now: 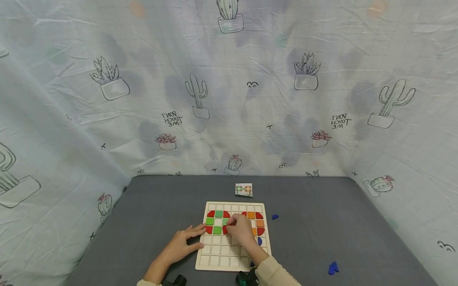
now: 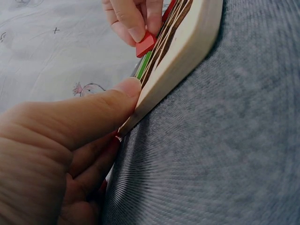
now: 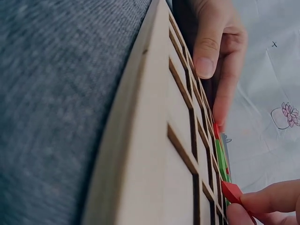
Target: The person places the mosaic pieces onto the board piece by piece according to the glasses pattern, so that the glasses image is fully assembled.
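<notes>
A wooden grid board (image 1: pixel 225 250) lies on the dark table. My right hand (image 1: pixel 241 230) is over its middle and pinches a red piece (image 3: pixel 231 191) between thumb and fingers, close to the grid. The left hand (image 1: pixel 180 244) touches the board's left edge with extended fingers; its thumb (image 2: pixel 110 105) rests on the rim. Green squares (image 1: pixel 217 230) and red rounded pieces (image 1: pixel 211 213) form a ring on the board's left part. On the right part are orange squares (image 1: pixel 251 215) and red rounded pieces (image 1: pixel 260 231), partly hidden by the right hand.
A small pattern card (image 1: pixel 243 190) lies beyond the board. One blue piece (image 1: pixel 275 217) is off the board's right edge, and several more blue pieces (image 1: pixel 332 268) lie farther right. Another blue piece (image 1: pixel 259 241) sits on the board. A printed cloth (image 1: pixel 229 99) hangs behind the table.
</notes>
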A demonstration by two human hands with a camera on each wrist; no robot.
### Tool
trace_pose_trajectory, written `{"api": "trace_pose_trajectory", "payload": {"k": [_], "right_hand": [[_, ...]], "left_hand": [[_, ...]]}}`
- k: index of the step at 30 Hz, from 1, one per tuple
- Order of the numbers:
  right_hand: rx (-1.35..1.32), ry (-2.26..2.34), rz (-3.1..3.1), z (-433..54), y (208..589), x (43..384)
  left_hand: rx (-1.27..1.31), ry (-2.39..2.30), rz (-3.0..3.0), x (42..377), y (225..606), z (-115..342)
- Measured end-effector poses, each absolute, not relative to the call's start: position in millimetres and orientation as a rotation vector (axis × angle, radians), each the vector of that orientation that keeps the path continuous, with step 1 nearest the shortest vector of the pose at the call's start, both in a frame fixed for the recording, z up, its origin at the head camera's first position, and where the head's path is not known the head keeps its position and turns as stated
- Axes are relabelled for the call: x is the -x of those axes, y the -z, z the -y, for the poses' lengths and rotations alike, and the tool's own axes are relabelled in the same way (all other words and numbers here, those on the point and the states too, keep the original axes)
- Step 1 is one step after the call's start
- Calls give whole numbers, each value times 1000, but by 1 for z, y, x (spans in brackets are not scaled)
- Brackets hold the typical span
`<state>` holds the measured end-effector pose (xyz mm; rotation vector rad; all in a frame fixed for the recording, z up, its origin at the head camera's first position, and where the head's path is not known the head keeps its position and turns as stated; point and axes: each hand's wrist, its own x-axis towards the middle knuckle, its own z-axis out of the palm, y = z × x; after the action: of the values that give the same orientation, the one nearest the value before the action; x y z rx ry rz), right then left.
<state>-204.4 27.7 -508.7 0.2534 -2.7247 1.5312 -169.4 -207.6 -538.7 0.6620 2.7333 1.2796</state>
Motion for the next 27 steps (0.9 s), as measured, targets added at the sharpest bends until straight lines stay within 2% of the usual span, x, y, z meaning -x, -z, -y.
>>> {"api": "trace_pose_trajectory", "payload": {"k": [15,27], "right_hand": [[-312,-1293,2769,-21,506,202],[-296,-1477,2751,-48,490,200]], "left_hand": [[-681,-1266,-2756,170,539,207],[-688,-1238,-2768,170,538,207]]}}
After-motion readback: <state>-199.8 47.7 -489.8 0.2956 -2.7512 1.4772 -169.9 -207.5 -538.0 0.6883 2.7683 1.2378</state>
